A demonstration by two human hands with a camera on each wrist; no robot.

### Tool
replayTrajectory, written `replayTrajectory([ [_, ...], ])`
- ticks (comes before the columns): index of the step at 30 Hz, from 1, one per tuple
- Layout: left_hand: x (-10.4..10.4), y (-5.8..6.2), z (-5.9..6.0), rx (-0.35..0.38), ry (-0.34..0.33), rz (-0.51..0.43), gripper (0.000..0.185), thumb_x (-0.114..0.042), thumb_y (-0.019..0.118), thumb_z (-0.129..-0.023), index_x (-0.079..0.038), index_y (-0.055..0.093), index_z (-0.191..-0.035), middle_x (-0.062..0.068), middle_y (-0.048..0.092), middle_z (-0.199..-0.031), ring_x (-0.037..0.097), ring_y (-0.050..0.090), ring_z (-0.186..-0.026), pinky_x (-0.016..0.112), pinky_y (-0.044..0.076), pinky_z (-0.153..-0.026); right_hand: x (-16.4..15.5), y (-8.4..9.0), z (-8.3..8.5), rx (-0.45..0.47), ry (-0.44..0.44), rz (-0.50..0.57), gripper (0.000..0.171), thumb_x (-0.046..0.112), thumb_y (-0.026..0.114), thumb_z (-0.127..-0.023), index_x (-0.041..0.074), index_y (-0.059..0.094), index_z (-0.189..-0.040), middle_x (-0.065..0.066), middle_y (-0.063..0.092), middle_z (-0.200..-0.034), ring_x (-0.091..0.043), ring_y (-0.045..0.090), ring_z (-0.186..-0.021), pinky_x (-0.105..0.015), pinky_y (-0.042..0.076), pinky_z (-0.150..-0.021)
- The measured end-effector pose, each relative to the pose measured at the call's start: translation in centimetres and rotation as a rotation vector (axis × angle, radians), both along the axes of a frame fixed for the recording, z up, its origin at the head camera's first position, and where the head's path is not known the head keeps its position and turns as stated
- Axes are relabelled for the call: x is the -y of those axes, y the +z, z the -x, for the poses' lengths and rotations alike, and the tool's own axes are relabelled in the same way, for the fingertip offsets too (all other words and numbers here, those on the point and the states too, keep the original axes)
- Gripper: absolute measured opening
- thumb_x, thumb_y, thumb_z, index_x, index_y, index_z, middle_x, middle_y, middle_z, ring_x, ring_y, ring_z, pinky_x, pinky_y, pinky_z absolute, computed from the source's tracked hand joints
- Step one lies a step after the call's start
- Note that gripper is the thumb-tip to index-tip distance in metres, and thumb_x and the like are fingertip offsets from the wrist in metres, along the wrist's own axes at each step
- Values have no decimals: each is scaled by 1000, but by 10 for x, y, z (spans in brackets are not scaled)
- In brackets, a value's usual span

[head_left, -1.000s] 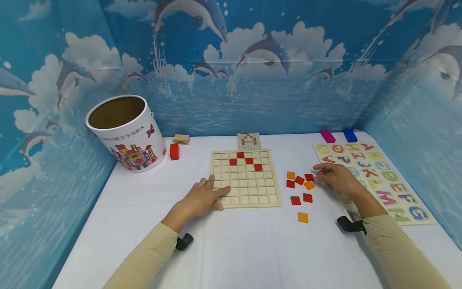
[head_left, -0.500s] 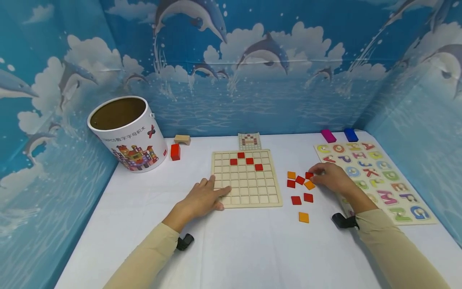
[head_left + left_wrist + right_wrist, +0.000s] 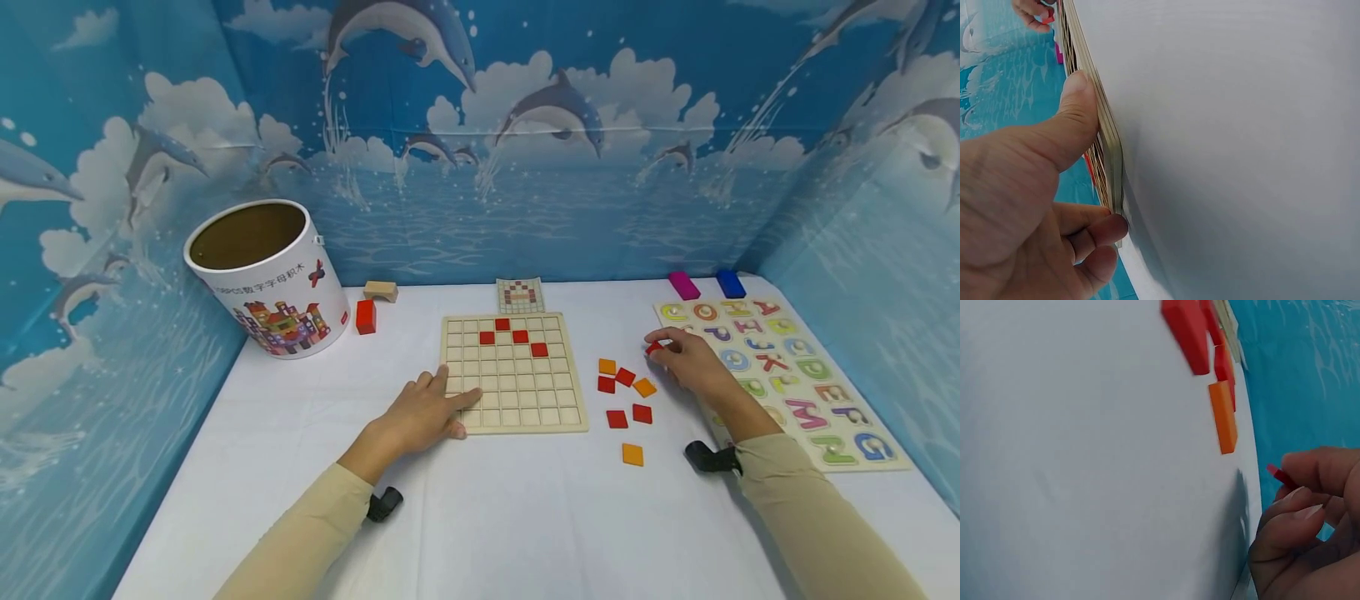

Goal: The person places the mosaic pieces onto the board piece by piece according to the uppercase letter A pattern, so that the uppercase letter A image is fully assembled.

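My left hand (image 3: 423, 412) rests over the near left corner of a pale wooden grid board (image 3: 528, 383), its fingers spread; in the left wrist view the thumb (image 3: 1079, 103) lies along the board's edge. Several red tiles, one of them this red tile (image 3: 539, 350), sit in the upper cells. To the right of the board, my right hand (image 3: 693, 367) pinches a red square tile (image 3: 1280, 476) between thumb and fingertips, above the table. Loose red tiles (image 3: 617, 419) and orange tiles (image 3: 632, 454) lie between that hand and the board.
A small pattern card (image 3: 519, 295) lies behind the board. A letter puzzle board (image 3: 787, 367) extends under the right forearm. Magenta (image 3: 684, 286) and blue blocks (image 3: 731, 284) are behind it. At the left stand a white bucket (image 3: 277, 292), a red block (image 3: 366, 317) and a wooden block (image 3: 381, 291).
My right hand has moved left to a red tile at the back of the loose group, pinched it and drawn it slightly away from the others. The left hand stays on the board.
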State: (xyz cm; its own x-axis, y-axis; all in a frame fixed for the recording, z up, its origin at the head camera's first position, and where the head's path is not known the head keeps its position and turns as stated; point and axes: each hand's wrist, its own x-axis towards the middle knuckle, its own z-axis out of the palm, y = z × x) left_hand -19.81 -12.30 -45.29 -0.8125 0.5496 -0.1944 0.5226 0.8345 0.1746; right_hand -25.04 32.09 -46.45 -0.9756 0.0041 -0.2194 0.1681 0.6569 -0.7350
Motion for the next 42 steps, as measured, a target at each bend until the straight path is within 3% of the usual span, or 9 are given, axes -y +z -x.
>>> replayTrajectory([
  [5,2,0,-1,1,5,-7,67,-47,68,-92,-35,45,-155,31,29,-161,31,45,-113,43,40,-92,4,5,7,9,-66,141,53,43,61,-102,13,51,-145,-16,54,-102,-25,53,-81,-29,45,-67],
  [10,4,-2,0,3,15,-27,68,-46,69,-92,-35,46,-154,31,28,-161,30,44,-113,41,39,-90,27,17,22,22,-88,301,52,36,66,-100,13,50,-144,-12,59,-98,-22,55,-79,-28,46,-67],
  [16,3,-1,0,-19,21,-43,68,-47,69,-91,-34,47,-154,29,30,-161,31,45,-112,40,38,-87,81,25,38,28,1,473,49,25,67,-100,8,49,-142,-6,67,-89,-19,54,-69,-30,42,-61],
  [22,3,1,-3,-41,39,-23,66,-47,70,-91,-34,49,-152,29,33,-159,35,47,-118,42,39,-88,161,15,47,39,159,490,43,18,70,-98,5,55,-136,-13,69,-98,-21,58,-66,-31,41,-59],
  [25,5,2,-3,-41,47,-17,66,-47,71,-90,-34,51,-152,29,36,-158,37,46,-122,45,40,-91,198,10,49,52,254,447,38,15,71,-97,6,59,-132,-15,68,-100,-20,59,-63,-30,42,-56],
  [28,5,2,-2,-44,36,-19,66,-47,71,-90,-33,51,-152,29,36,-158,38,46,-125,46,40,-92,225,8,52,13,329,297,32,16,72,-96,8,64,-126,-15,67,-98,-20,57,-63,-31,43,-57],
  [32,4,2,-1,-57,25,-12,66,-47,71,-90,-33,51,-152,29,37,-158,38,46,-126,45,40,-91,247,6,54,-105,393,31,27,19,74,-93,11,70,-118,-9,69,-107,-20,61,-82,-34,50,-73],
  [34,3,2,-1,-63,25,-11,66,-46,72,-90,-33,51,-151,29,38,-157,38,46,-125,44,40,-90,253,5,53,-149,411,-49,25,19,74,-93,11,71,-117,-7,69,-113,-20,61,-93,-37,51,-81],
  [42,0,2,-2,-53,15,12,65,-47,71,-91,-33,51,-151,29,39,-156,40,45,-129,45,41,-91,259,2,48,-202,425,-148,23,19,73,-94,10,73,-116,-6,69,-101,-22,55,-83,-38,47,-76],
])
